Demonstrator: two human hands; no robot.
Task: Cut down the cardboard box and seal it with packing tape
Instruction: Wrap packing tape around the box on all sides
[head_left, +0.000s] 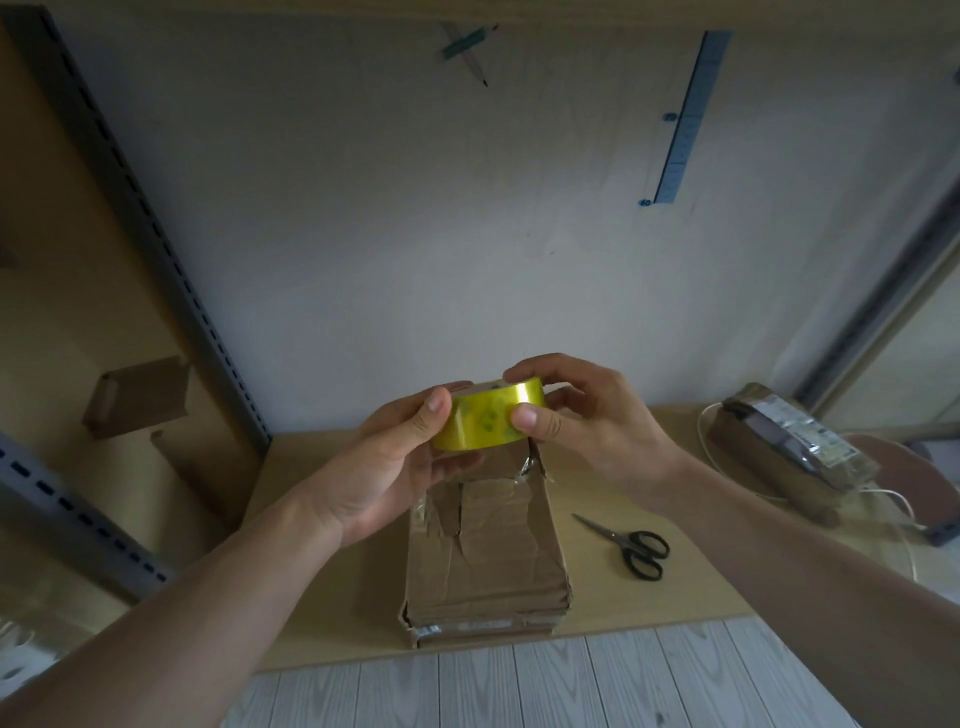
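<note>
A yellowish roll of packing tape (488, 418) is held up above the far end of a flattened brown cardboard box (485, 551) that lies on the wooden table. My left hand (395, 467) grips the roll from the left, thumb on its outer band. My right hand (582, 421) pinches the roll from the right, thumb on the front and fingers over the top. The box top carries torn old tape and ragged flaps.
Black-handled scissors (631, 545) lie shut on the table (649, 597) right of the box. A taped parcel (784, 457) with a white cord sits at the far right. Small cardboard boxes (137, 397) stand on the metal shelf at left. A ruler (685, 124) hangs on the wall.
</note>
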